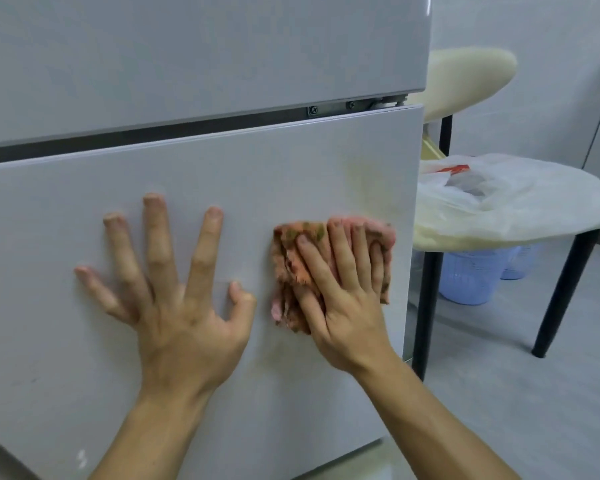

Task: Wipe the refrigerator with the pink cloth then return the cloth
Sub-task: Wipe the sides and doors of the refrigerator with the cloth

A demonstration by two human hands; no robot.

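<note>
Plainly, the wiping step is in hand: the pink cloth is pressed to the refrigerator door near its right edge by the flat-fingered right hand, while the left hand is splayed alongside, grasping nothing. An upward stroke toward the yellowish smear seems called for.

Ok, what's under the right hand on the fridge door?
The right hand presses the crumpled pink cloth against the lower refrigerator door. The cloth's edges show around the hand. Its middle and the door surface beneath are covered, so dirt there cannot be seen.
</note>
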